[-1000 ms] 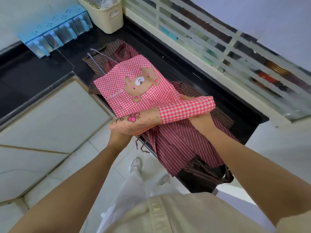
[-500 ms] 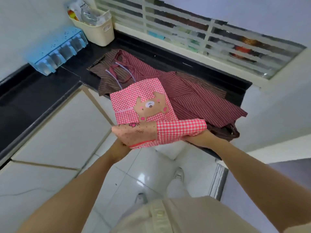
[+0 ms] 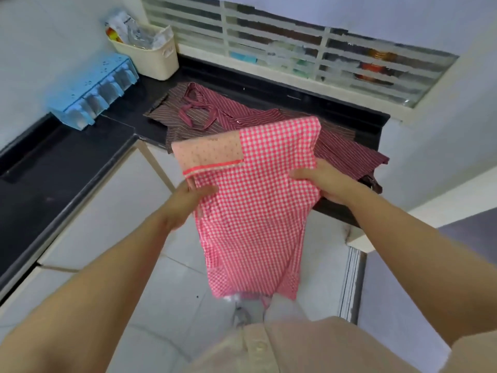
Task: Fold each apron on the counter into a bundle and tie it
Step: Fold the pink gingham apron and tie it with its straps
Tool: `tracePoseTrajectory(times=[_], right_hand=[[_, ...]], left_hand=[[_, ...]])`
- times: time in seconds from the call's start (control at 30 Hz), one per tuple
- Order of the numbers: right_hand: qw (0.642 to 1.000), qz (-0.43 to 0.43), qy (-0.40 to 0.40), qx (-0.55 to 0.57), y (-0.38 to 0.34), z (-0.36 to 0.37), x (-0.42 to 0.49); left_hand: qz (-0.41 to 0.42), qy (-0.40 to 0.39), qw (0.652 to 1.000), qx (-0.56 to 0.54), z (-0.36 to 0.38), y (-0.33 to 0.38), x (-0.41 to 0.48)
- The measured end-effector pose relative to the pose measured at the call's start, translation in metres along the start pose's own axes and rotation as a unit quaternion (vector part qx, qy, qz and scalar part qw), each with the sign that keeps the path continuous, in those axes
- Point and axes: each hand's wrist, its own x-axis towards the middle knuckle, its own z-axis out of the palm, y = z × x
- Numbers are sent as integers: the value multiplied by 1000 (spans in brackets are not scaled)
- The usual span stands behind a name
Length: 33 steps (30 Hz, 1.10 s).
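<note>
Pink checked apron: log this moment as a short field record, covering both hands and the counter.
pink checked apron: held up, not bundled, lower end hanging toward the floor
left hand: grips its left edge
right hand: grips its right edge
striped aprons: lying spread on the counter, not bundled
counter: black; cream basket in the far corner, blue rack beside it

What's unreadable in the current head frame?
- Head view: the left hand and right hand grip the pink gingham apron. Their fingers are mostly hidden behind the cloth.
- The apron's lower end is blurred against the floor, and no ties are visible.
- The striped pile overlaps itself and is partly covered by the gingham, so the number of aprons is unclear.
- The basket contents are blurred and too small to name.
</note>
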Motion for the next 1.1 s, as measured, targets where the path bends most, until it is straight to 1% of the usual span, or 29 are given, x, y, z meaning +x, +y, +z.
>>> tracePoseTrajectory(times=[0.1, 0.23, 0.33, 0.5, 0.67, 0.77, 0.83, 0.87, 0.9, 0.93, 1.0, 1.03, 1.1], right_hand=[[997, -36, 51, 41, -19, -13, 27], [993, -65, 92, 30, -35, -40, 68], [990, -83, 107, 29, -51, -68, 117], [990, -71, 120, 18, -87, -116, 212], [989, -38, 138, 23, -101, -145, 293], [984, -24, 174, 26, -99, -152, 326], [979, -8, 202, 15, -92, -154, 341], [976, 9, 217, 7, -86, -155, 349], [973, 32, 227, -1, -83, -154, 353], [972, 66, 226, -7, -79, -153, 356], [968, 127, 216, -25, -70, -148, 358], [963, 140, 225, -49, -65, -146, 357], [941, 132, 290, -111, -54, -136, 349]], left_hand=[[31, 53, 998, -19, -5, 20, 37], [63, 64, 996, -23, 0, 44, 93], [74, 82, 994, -24, -4, 66, 149], [54, 108, 992, -41, -18, 107, 252], [18, 152, 987, -55, -31, 129, 332], [-1, 183, 982, -42, -34, 133, 370], [-14, 184, 982, -44, -37, 128, 389], [-28, 177, 983, -31, -38, 122, 398], [-45, 170, 984, 7, -40, 116, 404], [-61, 176, 979, 77, -42, 107, 409], [-77, 201, 950, 227, -47, 90, 410], [-64, 206, 940, 265, -48, 84, 405], [-34, 188, 942, 277, -53, 70, 392]])
